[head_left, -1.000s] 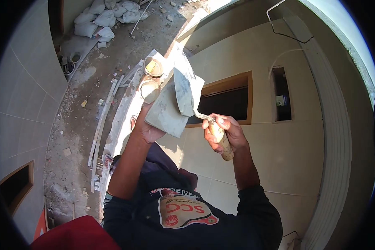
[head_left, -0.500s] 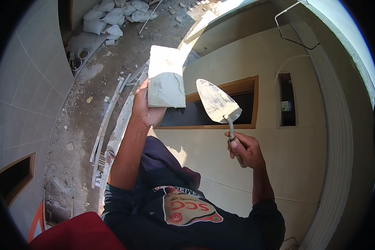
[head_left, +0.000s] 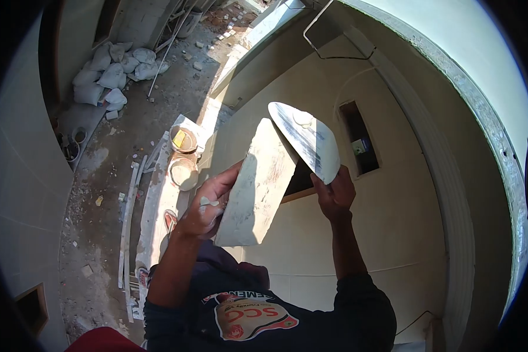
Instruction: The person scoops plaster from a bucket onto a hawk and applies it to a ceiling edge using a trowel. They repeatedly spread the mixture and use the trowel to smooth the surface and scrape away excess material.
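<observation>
My left hand (head_left: 208,202) grips a pale rectangular tile (head_left: 258,185) by its left edge, holding it tilted in front of me with its mortar-smeared face toward the camera. My right hand (head_left: 334,193) is closed on the handle of a pointed trowel (head_left: 307,139); the handle is hidden inside the fist. The trowel's blade rises above the tile's upper right corner, close to or touching it. Both hands are up against a cream tiled wall (head_left: 358,234).
Far below lie a rubble-strewn floor with two buckets (head_left: 183,155), stacked white sacks (head_left: 108,73), long strips (head_left: 129,217) and a plank. The wall has a wood-framed opening (head_left: 299,182) behind the tile, a small recess (head_left: 359,141) and a curved moulding (head_left: 452,193) at right.
The tile has swung from upright at upper left to a slant at the middle. The trowel rose and turned over the tile's top corner. My view shifted, showing the buckets again.
</observation>
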Available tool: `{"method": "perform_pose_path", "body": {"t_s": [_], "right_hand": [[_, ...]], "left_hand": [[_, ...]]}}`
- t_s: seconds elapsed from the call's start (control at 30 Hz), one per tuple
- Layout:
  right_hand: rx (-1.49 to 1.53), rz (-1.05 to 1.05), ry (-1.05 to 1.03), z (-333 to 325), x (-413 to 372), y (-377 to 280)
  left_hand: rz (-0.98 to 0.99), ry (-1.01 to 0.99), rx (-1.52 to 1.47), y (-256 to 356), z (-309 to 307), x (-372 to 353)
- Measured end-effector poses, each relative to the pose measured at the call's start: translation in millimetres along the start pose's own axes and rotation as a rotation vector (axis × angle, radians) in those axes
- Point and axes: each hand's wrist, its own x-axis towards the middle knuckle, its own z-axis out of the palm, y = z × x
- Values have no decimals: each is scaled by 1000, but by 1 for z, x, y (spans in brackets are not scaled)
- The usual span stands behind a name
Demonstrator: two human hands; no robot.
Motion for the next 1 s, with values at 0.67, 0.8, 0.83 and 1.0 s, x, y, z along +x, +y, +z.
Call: {"method": "perform_pose_path", "body": {"t_s": [0.67, 0.8, 0.83, 1.0], "right_hand": [[-268, 108, 326, -65, 89, 25], [-251, 194, 226, -41, 102, 30], [-252, 241, 181, -32, 114, 38], [-360, 96, 256, 0, 153, 93]], "left_hand": [[18, 644, -89, -38, -70, -154], [31, 788, -144, -48, -90, -185], [32, 846, -139, -55, -100, -192], [33, 905, -108, -59, -104, -195]]}}
